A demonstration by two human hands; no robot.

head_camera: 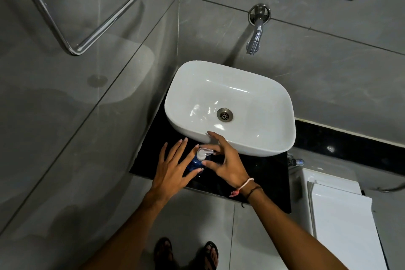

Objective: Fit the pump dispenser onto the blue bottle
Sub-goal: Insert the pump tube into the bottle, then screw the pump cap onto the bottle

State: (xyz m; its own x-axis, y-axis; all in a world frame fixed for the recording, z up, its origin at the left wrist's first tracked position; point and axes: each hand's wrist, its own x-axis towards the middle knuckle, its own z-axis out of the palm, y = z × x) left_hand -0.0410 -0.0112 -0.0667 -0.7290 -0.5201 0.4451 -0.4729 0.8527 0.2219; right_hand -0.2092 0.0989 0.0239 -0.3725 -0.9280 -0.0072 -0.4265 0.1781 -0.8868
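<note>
The blue bottle stands on the black counter just in front of the white basin. The pump dispenser, white with a clear nozzle, sits on top of the bottle's neck. My left hand lies against the bottle's left side with its fingers straight and spread. Its index finger and thumb flank the bottle without closing on it. My right hand comes in from the right. Its thumb and a finger pinch the pump at the collar while its other fingers stay extended.
A white basin with a metal drain sits on the counter behind the bottle, under a chrome wall tap. A chrome towel bar hangs on the left wall. A white toilet tank stands at the right. My sandalled feet show below.
</note>
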